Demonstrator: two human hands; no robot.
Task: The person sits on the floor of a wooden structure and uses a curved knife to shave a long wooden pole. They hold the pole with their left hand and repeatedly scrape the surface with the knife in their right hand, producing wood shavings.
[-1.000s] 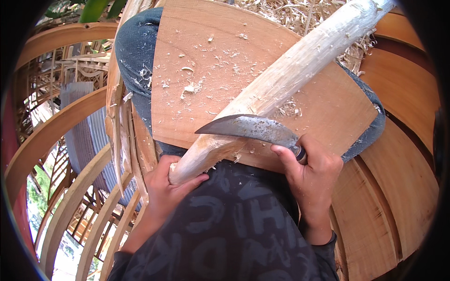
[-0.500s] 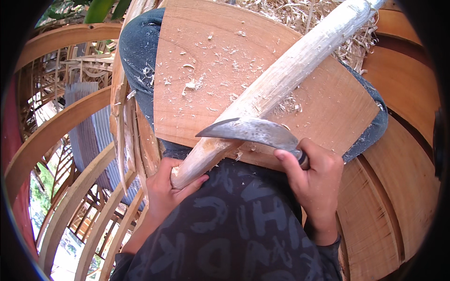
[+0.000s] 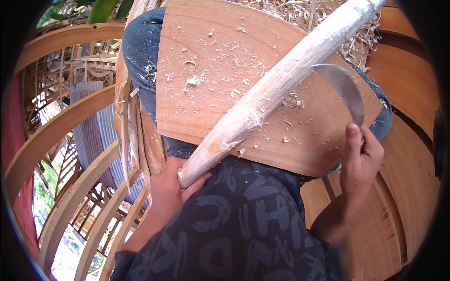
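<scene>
A pale, debarked wooden pole (image 3: 267, 98) slants from my lap up to the far right, resting across a wooden board (image 3: 201, 107) on my thighs. My left hand (image 3: 174, 185) grips its near end, with fingers and thumb wrapped around it. In my right hand (image 3: 362, 161) is a curved knife (image 3: 346, 91), held by its handle, which the fingers mostly hide. The blade stands to the right of the pole, its tip close to the pole's right side; whether it touches, I cannot tell. Shavings (image 3: 194, 82) and small chips are scattered over the board.
Long split wood strips (image 3: 133, 126) stand beside my left knee. A heap of curly shavings (image 3: 290, 11) lies beyond the board. Curved wooden slats (image 3: 70, 117) rise at the left, with corrugated sheets (image 3: 91, 136) behind them. Broad wooden planks (image 3: 398, 154) extend along the right.
My right hand has moved the knife away from across the pole's near part, up and to the right, turning the blade more upright. My left hand keeps its hold.
</scene>
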